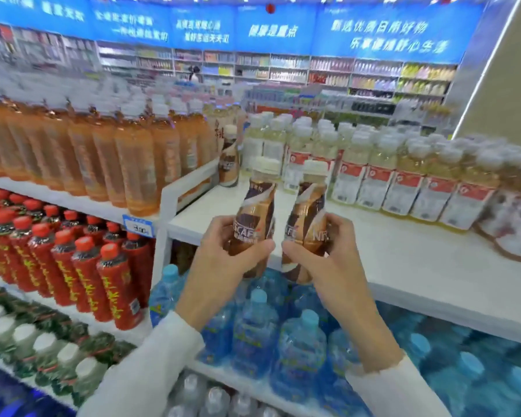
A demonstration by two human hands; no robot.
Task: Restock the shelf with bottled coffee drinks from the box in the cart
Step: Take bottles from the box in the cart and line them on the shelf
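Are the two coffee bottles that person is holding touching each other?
Apart. The head view shows a strip of white shelf between the left bottle and the right bottle, from caps down to thumbs.

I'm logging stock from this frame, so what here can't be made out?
All from the head view:
cart and box: outside the frame.
left bottle label: partly covered by the left hand.
right bottle label: partly covered by the right hand.
price tag: print blurred.
banners: text blurred.
far shelves: products too small and blurred.
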